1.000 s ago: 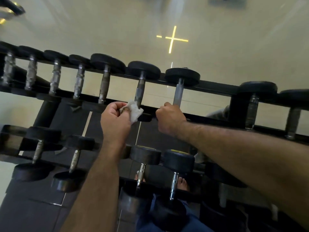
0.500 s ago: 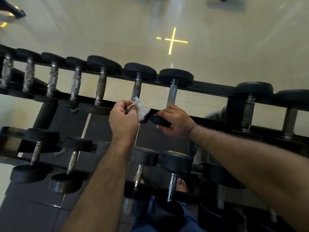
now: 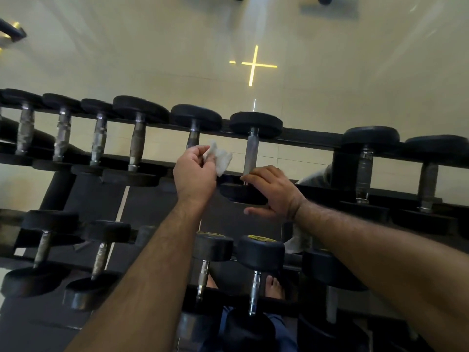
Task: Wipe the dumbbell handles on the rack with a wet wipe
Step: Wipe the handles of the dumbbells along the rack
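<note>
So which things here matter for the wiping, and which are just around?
In the job:
- wipe, pinched in left hand
- dumbbell, steadied by right hand
- other dumbbell handles on the rack

Just around:
- glossy floor
- bare foot

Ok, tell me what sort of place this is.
Most likely a gym's weights area. A tiered black dumbbell rack carries rows of round-headed dumbbells with metal handles, standing on a glossy tiled floor. The left hand pinches a wet wipe for cleaning them.
</note>
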Demonstrator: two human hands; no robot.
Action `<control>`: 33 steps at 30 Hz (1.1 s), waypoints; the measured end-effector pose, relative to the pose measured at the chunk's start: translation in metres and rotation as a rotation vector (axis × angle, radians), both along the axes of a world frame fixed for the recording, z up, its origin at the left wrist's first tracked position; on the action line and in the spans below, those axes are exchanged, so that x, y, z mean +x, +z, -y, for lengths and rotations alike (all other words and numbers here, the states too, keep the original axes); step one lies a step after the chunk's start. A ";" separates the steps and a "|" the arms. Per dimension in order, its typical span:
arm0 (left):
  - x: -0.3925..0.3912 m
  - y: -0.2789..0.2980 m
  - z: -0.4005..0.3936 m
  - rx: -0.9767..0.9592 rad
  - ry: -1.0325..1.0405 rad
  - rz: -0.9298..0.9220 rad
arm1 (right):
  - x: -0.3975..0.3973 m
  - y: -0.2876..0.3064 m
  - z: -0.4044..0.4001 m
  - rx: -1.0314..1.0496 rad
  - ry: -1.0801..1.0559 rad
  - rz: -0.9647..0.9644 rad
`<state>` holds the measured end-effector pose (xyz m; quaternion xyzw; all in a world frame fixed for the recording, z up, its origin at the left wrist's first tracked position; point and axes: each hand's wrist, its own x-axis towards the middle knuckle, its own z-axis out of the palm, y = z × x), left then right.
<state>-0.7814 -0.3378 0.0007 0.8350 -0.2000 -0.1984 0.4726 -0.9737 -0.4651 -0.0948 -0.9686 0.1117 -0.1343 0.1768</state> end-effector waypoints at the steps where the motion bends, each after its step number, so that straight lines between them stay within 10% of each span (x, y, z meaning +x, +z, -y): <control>1: 0.000 -0.002 0.002 0.008 -0.009 0.023 | -0.008 -0.002 0.006 0.007 -0.063 0.029; 10: -0.003 -0.018 0.050 0.050 -0.139 0.342 | -0.030 -0.010 0.073 -0.058 -0.578 -0.558; 20: -0.022 -0.045 0.084 0.132 -0.586 0.659 | -0.023 -0.013 0.068 -0.065 -0.617 -0.530; 24: -0.006 -0.028 0.055 0.335 -0.845 0.481 | -0.021 -0.011 0.069 -0.050 -0.607 -0.537; 30: 0.002 -0.015 0.066 0.168 -0.206 0.158 | -0.020 -0.009 0.066 -0.047 -0.609 -0.553; 33: 0.006 -0.025 0.081 0.326 -0.213 0.150 | -0.019 -0.007 0.066 -0.055 -0.611 -0.566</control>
